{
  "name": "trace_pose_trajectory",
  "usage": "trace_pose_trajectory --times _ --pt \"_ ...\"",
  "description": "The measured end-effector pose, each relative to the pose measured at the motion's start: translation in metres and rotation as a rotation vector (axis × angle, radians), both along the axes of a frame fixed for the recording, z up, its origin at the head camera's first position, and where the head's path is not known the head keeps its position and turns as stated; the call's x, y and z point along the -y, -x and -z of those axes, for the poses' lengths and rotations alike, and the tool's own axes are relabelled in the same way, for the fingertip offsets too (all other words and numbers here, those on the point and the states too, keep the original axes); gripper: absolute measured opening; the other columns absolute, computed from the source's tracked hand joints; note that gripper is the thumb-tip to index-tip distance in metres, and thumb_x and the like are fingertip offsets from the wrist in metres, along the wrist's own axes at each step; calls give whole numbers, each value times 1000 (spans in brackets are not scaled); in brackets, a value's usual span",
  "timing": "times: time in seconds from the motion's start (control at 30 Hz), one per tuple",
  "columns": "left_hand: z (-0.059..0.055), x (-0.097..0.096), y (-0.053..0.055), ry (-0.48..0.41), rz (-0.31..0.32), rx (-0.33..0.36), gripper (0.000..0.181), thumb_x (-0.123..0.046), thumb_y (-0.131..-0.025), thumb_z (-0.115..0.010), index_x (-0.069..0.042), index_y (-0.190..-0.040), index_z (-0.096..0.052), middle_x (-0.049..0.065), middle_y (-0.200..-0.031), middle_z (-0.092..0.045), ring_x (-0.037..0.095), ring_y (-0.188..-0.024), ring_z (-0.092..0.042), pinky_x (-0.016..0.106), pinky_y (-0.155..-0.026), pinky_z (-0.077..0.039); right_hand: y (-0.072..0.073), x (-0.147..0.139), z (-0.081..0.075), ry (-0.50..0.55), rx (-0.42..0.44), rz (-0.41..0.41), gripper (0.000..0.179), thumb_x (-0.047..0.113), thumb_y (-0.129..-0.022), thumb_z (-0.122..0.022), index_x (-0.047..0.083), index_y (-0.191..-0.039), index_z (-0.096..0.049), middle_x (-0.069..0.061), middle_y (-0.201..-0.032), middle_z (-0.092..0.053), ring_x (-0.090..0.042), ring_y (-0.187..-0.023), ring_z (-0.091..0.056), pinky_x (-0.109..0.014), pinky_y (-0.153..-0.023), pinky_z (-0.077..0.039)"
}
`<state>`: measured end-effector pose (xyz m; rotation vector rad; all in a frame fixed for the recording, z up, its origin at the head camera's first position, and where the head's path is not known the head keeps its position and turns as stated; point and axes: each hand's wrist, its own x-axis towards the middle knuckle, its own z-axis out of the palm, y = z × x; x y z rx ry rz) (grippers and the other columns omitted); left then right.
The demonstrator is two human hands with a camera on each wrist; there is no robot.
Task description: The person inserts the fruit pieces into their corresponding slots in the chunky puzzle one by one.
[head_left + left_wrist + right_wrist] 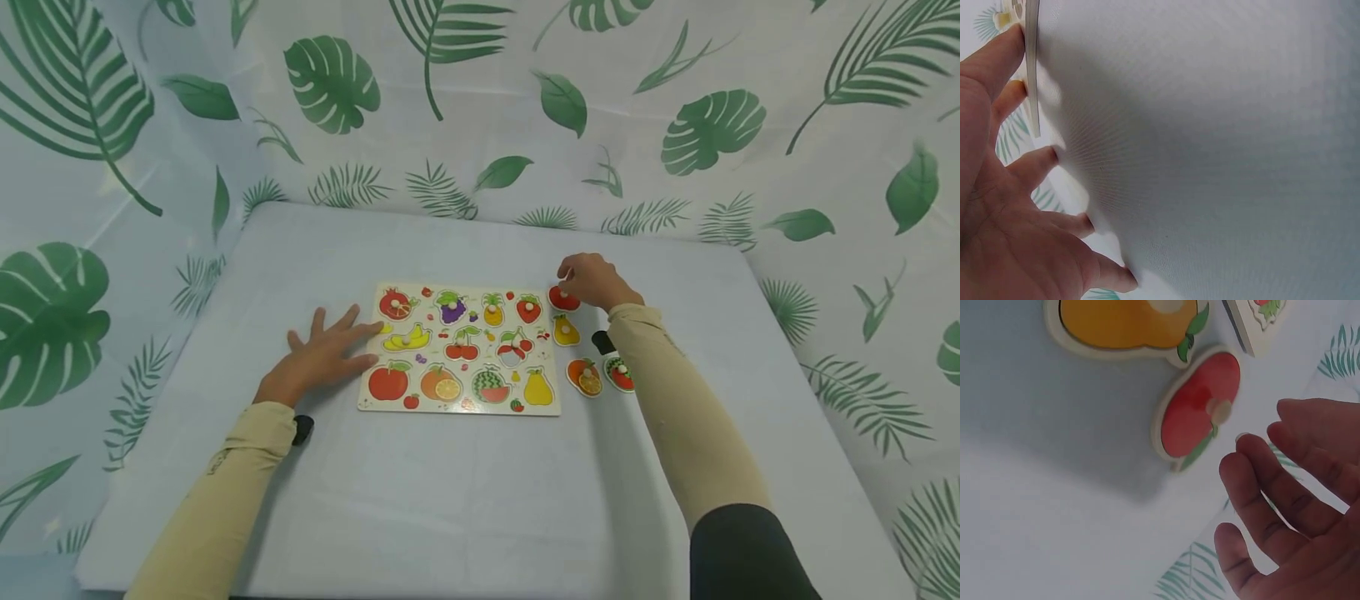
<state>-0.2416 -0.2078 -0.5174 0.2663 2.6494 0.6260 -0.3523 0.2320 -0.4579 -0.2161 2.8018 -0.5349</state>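
Note:
A wooden fruit puzzle board lies flat on the table. My left hand has its fingers spread; thumb and index finger touch the board's left edge, and the others rest on the cloth. Over the loose red apple piece, beyond the board's right side, hovers my right hand. In the right wrist view its loosely bent fingers are apart from the apple piece's wooden knob and hold nothing. Nearer me lie a pear piece, an orange piece and a watermelon piece, partly hidden by the right forearm.
Knobbed pieces such as the grapes and strawberry sit in the board's upper part. The bottom row shows printed fruit without knobs. White cloth covers the table; a leaf-patterned curtain hangs behind and at the sides.

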Motion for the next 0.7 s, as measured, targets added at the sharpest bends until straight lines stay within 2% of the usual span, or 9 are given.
trace_pose_trajectory --times 0.3,0.5,0.7 --pt "3 2 2 10 9 -4 71 -42 -105 -68 -24 -167 -40 19 -178 -6 59 -156 16 87 -110 9 -1 3 14 -29 41 49 25 7 -101 -61 -6 -120 -70 -26 -123 -68 -39 -101 -63 -51 -91 -57" --pt "3 2 2 3 3 -1 71 -42 -104 -68 -24 -167 -40 18 -179 -6 58 -156 17 87 -111 10 -1 3 25 -61 14 55 24 5 -101 -59 -9 -118 -69 -28 -121 -68 -39 -99 -62 -51 -93 -56" --pt "2 3 1 -3 3 -6 72 -41 -104 -68 -24 -168 -40 19 -178 -5 59 -156 17 86 -111 10 -1 6 25 -79 15 62 24 4 -102 -58 -10 -120 -68 -29 -122 -68 -39 -101 -62 -51 -95 -56"
